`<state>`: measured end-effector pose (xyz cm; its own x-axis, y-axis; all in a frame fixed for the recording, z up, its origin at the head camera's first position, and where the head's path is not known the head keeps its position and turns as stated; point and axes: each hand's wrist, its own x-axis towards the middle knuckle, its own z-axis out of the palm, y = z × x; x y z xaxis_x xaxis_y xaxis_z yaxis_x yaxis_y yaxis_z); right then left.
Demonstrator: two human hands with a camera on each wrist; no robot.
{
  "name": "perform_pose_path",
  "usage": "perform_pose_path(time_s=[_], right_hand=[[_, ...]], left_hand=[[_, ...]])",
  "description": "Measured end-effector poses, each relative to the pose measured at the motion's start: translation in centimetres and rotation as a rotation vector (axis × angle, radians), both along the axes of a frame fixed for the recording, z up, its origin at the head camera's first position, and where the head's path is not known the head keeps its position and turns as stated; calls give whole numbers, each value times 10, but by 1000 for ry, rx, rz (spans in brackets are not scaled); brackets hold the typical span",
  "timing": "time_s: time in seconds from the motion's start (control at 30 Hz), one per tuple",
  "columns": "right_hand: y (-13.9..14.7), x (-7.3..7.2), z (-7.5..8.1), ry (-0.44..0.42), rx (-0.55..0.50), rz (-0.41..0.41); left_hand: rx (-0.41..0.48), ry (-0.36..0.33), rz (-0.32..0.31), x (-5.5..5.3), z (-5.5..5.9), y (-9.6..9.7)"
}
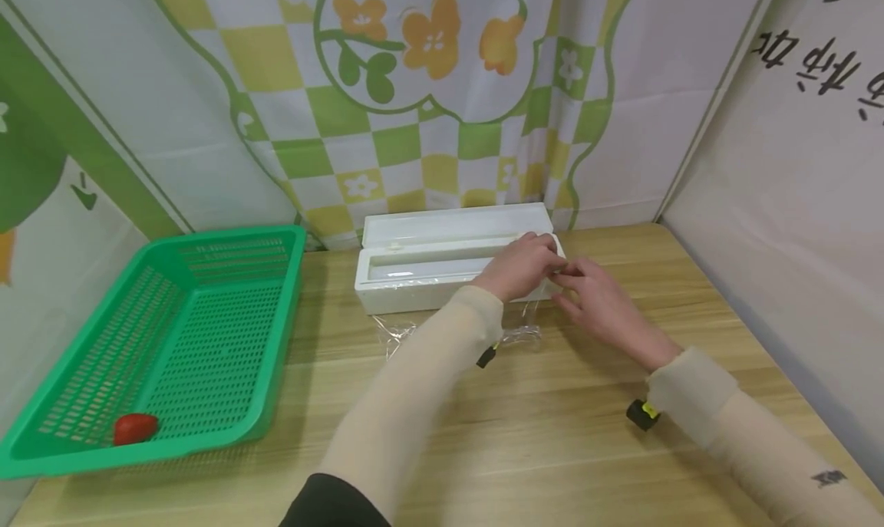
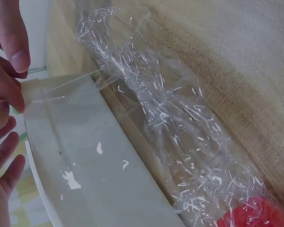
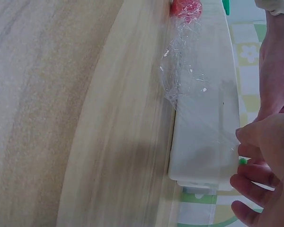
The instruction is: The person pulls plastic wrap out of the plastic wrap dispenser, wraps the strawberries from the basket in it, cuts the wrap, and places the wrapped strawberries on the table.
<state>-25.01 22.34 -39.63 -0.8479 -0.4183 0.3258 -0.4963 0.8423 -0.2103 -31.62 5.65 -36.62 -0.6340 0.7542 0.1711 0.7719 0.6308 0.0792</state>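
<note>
A long white cling film box (image 1: 414,293) stands with its lid raised and a pale roll (image 1: 428,269) inside. Clear cling film (image 2: 156,104) runs over its front wall and lies crumpled on the table. That film covers a red, rounded object (image 2: 258,215) in front of the box. At the box's right end, my left hand (image 1: 522,268) bends over the edge, its fingertips against those of my right hand (image 1: 604,301). A small green piece (image 3: 243,161) shows by the right thumb and curled forefinger, which pinch there. The left fingertips' grip is partly hidden.
A green plastic basket (image 1: 276,343) stands on the left, with a red object (image 1: 135,428) in its near corner. The wooden table (image 1: 552,450) extends in front of the box. A patterned curtain (image 1: 442,143) hangs close behind it, and a white wall (image 1: 787,205) borders the right side.
</note>
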Motion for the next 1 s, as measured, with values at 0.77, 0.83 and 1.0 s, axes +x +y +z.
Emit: perform_pose_path(time_s=[0.77, 0.83, 1.0], right_hand=[[-7, -9, 12, 81, 37, 14], [-7, -9, 14, 82, 48, 18], [-4, -9, 14, 44, 64, 9]], left_hand=[[54, 35, 122, -2, -1, 10], [53, 31, 132, -3, 0, 8], [45, -45, 133, -2, 5, -4]])
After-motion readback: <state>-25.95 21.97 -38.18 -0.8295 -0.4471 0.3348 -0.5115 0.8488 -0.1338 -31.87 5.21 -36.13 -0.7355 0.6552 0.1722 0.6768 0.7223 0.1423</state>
